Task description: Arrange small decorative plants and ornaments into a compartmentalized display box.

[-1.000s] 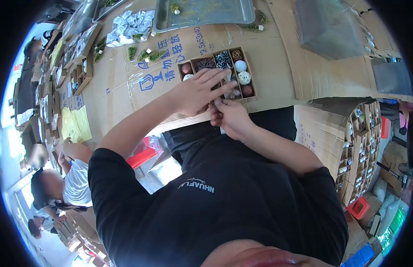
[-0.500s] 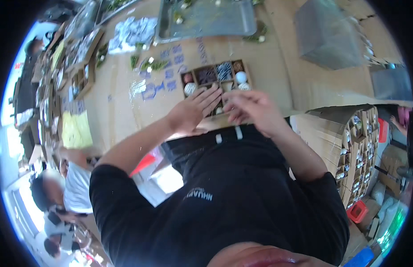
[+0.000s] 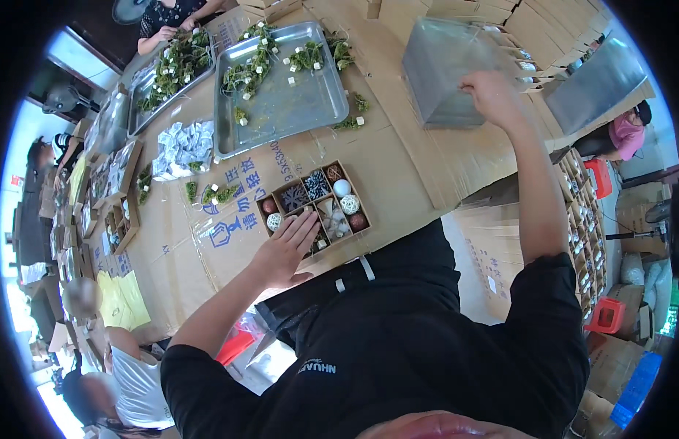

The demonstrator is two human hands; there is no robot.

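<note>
A compartmented cardboard box (image 3: 352, 238) stands tilted to my view at the table's near edge. It holds a pale blue ball (image 3: 342, 188), a white openwork ball (image 3: 350, 204), reddish-brown balls (image 3: 358, 222), dark snowflakes (image 3: 293, 197) and a whitish ornament (image 3: 334, 219). My left hand (image 3: 284, 252) lies over its near left part with fingers outstretched, covering some compartments. Away to the right, my right hand (image 3: 493, 95) is raised at a translucent grey bin (image 3: 438, 80), its fingers curled in. Whether anything is between them is hidden.
A metal tray (image 3: 281, 126) with green moss-like sprigs lies beyond the box; a second tray (image 3: 138, 121) is heaped with them. Crumpled silvery packets (image 3: 184, 150) lie nearby. Filled boxes (image 3: 581, 234) are stacked at right. Other people work at the far side and left.
My right hand has left the box and swung up and right to the grey bin. My left hand stays on the box. The view has shifted, showing more of the trays.
</note>
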